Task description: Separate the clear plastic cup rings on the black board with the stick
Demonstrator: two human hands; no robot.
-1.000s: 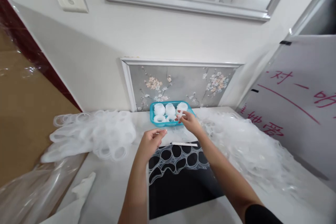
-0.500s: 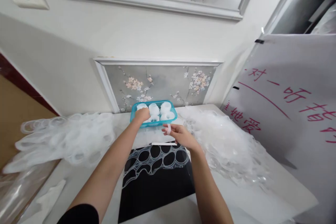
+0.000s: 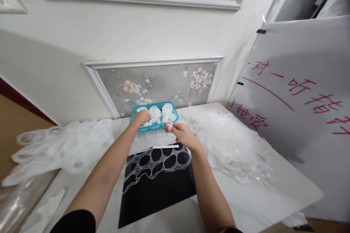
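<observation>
My left hand [image 3: 140, 117] reaches into the teal basket [image 3: 175, 118] at the back of the white table, its fingers curled among the white rolls [image 3: 166, 109] at the basket's left end. What they grip, if anything, is hidden. My right hand [image 3: 179, 133] hovers just in front of the basket and pinches a small white ring [image 3: 170, 127] between thumb and fingers. Below both hands lies a clear plastic sheet with round holes [image 3: 155, 162] on a black mat [image 3: 158, 189]. A thin white strip [image 3: 165, 146] lies at the mat's far edge.
Heaps of clear plastic ring sheets lie on the left [image 3: 60, 147] and on the right [image 3: 235, 142] of the table. A white board with red writing [image 3: 298, 94] leans at the right. A flowered wall panel [image 3: 153, 83] stands behind the basket. The table edge [image 3: 306, 198] runs front right.
My left hand went from in front of my body forward into the basket. My right hand drew back a little from the basket, still pinching the small white piece. The view swung right.
</observation>
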